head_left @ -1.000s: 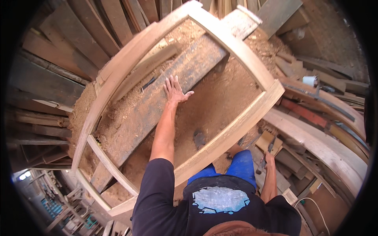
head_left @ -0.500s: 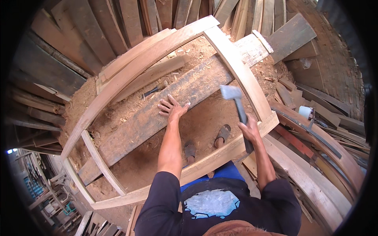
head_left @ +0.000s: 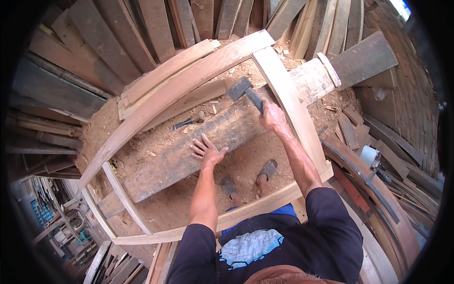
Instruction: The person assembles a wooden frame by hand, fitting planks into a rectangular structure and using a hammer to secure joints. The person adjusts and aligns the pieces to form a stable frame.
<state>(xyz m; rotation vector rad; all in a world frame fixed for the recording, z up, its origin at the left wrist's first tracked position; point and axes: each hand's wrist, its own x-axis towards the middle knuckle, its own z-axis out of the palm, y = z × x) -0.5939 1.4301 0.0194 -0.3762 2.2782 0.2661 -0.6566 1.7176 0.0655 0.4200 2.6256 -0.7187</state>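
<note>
My left hand point(head_left: 208, 151) lies with its fingers spread on a dark, weathered plank point(head_left: 153, 176) inside a wooden frame point(head_left: 156, 94). My right hand point(head_left: 274, 116) is wrapped round the handle of a hammer point(head_left: 240, 89) with a broad, dark metal head. The hammer is over the plank's far part, near the frame's right-hand crosspiece point(head_left: 295, 106). Its lower handle is hidden in my grip. The frame has long, curved side pieces and several crosspieces. Beyond my left hand lies a dark-handled tool point(head_left: 182, 125), perhaps a chisel, among wood shavings.
Leaning boards point(head_left: 156, 28) line the far side and the left. A whitish block point(head_left: 314, 80) sits on the plank's far right part. Curved timbers point(head_left: 369, 184) and a white round container point(head_left: 370, 155) stand to the right. My sandalled feet point(head_left: 266, 171) are inside the frame.
My right hand has carried the hammer forward and to the left, from beside the near rail to over the plank. The left hand stays on the plank while the view has shifted slightly.
</note>
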